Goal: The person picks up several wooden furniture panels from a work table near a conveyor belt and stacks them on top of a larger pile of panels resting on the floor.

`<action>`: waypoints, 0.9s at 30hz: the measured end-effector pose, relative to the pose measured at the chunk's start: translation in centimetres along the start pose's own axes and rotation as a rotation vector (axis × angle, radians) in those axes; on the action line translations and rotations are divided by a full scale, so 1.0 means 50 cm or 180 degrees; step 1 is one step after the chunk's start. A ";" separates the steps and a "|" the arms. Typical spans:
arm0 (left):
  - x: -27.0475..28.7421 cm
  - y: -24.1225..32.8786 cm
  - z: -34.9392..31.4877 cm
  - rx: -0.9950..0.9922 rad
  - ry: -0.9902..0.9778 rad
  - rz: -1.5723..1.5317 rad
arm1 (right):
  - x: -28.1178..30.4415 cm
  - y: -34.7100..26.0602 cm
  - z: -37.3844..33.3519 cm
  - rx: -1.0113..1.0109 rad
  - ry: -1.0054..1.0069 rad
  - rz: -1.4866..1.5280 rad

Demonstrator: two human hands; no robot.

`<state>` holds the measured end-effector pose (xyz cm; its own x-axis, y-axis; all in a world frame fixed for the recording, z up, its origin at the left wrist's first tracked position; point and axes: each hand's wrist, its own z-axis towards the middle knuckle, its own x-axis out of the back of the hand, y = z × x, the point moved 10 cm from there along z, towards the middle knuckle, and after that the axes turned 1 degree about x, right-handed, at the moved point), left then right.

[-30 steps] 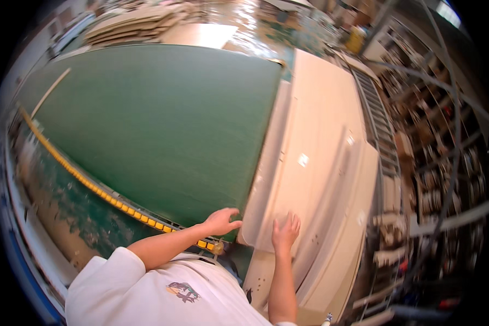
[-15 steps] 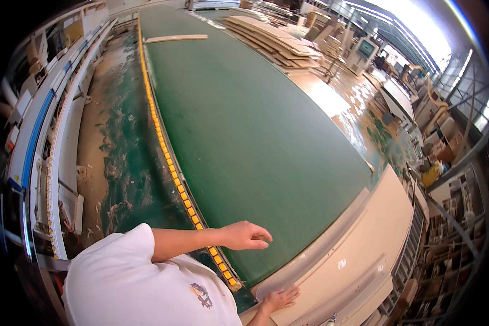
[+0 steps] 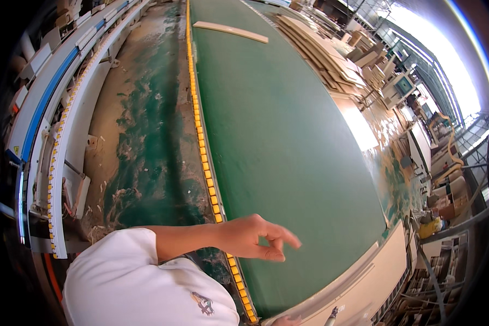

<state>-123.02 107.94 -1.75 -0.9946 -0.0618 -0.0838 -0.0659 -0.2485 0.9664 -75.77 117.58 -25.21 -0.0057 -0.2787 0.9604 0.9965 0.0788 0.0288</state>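
Observation:
My left hand [image 3: 261, 239] hangs over the near end of a long green conveyor belt [image 3: 293, 146]. Its fingers are apart and bent a little, and it holds nothing. Only part of my right hand [image 3: 287, 321] shows at the lower edge, by the near edge of a pale flat board [image 3: 367, 288]. What shows of it has the fingers stretched out; the rest is cut off. The board lies across the belt's near end. A small metal-tipped tool or fitting [image 3: 332, 316] stands out over the board; its kind I cannot tell.
A row of yellow rollers [image 3: 207, 174] edges the belt's left side. A thin wood strip [image 3: 231, 31] lies far along the belt. Stacked panels [image 3: 320, 51] stand at the far right. A long machine with a blue stripe [image 3: 51, 89] runs along the left.
The whole view has shifted, so the belt and board appear farther right. My left hand has moved right over the belt. My right hand has slipped mostly out of view at the bottom.

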 end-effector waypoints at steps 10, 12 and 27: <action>0.084 0.309 -0.161 -0.1990 -0.0228 -0.0793 | -0.030 -0.567 -0.076 0.1933 -0.0643 0.2539; 0.050 0.350 -0.161 -0.2258 -0.0208 -0.0877 | -0.137 -0.633 -0.126 0.2494 -0.0925 0.2525; 0.120 0.459 -0.311 -0.2664 0.0279 -0.0132 | -0.038 -1.023 -0.205 0.3243 -0.1018 0.1624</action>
<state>-129.26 86.81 16.15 -0.9805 -0.1029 -0.1671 0.0134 -0.8847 0.4660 -125.85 104.25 -31.35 0.2085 0.2467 0.9464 0.3642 0.8785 -0.3092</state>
